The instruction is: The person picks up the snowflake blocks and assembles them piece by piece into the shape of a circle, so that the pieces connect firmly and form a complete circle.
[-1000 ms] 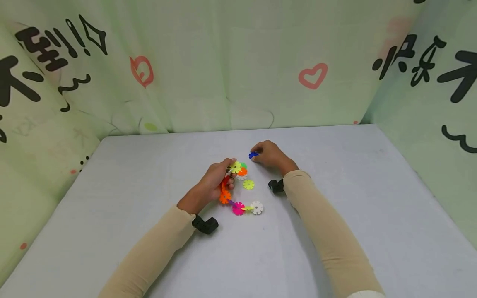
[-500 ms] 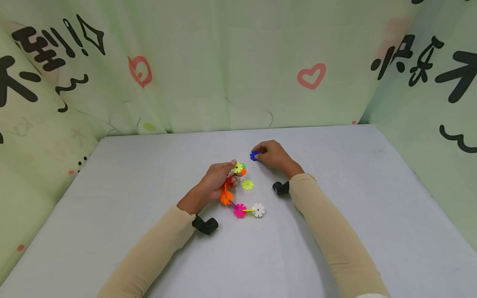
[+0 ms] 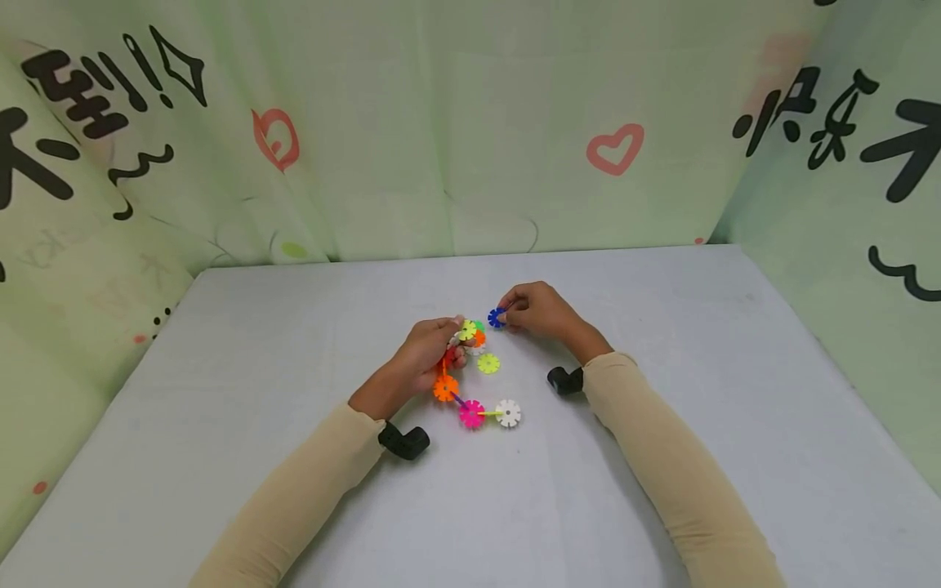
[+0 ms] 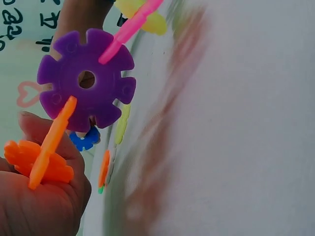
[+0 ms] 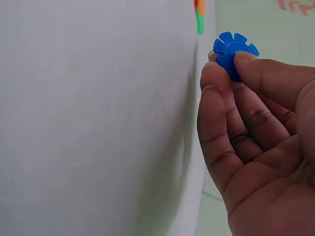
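My left hand (image 3: 426,353) grips a chain of slotted plastic snowflake discs. A yellow disc (image 3: 467,330) shows at its fingertips. Below the hand hang an orange disc (image 3: 445,388), a pink disc (image 3: 472,414) and a white disc (image 3: 508,413). Close up in the left wrist view, a purple disc (image 4: 108,73) joins edge-on orange and pink ones. Between thumb and fingers, my right hand (image 3: 540,309) pinches a blue disc (image 5: 226,46), just right of the yellow one and apart from it. The left palm hides part of the chain.
Beside the left fingers, a yellow-green disc (image 3: 488,363) lies loose on the white table (image 3: 625,490). Orange (image 3: 479,337), green and white discs overlap just behind it. A patterned green curtain (image 3: 515,122) stands behind the table.
The blue disc has turned from edge-on to face-on in my right hand, then come slightly nearer to the left hand. The right wrist has swung rightward. The left hand has barely moved.
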Tool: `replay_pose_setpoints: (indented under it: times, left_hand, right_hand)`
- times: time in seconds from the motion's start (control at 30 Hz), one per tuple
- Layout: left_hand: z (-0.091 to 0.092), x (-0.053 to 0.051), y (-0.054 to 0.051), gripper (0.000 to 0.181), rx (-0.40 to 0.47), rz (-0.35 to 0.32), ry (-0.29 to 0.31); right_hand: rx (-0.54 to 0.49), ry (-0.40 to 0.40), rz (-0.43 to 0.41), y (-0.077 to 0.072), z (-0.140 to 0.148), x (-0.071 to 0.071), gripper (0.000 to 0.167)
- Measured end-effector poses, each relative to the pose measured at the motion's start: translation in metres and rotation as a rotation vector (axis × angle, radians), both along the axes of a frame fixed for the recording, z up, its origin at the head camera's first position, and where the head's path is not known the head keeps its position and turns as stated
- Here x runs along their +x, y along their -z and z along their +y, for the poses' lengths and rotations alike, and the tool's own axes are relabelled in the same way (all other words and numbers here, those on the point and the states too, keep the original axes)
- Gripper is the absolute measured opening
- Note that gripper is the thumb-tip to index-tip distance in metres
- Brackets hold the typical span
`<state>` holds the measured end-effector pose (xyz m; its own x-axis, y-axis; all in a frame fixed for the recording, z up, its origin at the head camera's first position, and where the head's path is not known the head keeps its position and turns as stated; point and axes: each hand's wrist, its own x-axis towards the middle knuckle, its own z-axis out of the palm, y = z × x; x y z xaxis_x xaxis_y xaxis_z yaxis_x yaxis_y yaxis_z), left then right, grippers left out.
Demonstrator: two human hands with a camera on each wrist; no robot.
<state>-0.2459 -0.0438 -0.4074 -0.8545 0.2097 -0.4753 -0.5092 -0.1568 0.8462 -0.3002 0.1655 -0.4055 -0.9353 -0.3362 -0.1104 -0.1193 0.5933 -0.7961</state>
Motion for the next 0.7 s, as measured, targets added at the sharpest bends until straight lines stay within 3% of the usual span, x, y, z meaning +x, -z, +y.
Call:
replay_pose_setpoints:
  times: [0.23, 0.43, 0.7]
  left_hand:
    - [0.001, -0.001, 0.001, 0.045, -0.009, -0.011, 0.001]
    - [0.002, -0.002, 0.002, 0.046, -0.007, -0.018, 0.013]
    - [0.002, -0.001, 0.002, 0.044, -0.006, -0.01, 0.031]
  right_hand:
    - [-0.099, -0.019, -0.029, -0.005, -0.001, 0.009, 0.016]
    - [-0.165, -0.082, -0.045, -0.009, -0.002, 0.017, 0.016]
    - [-0.16, -0.117, -0.002, -0.011, -0.006, 0.024, 0.011]
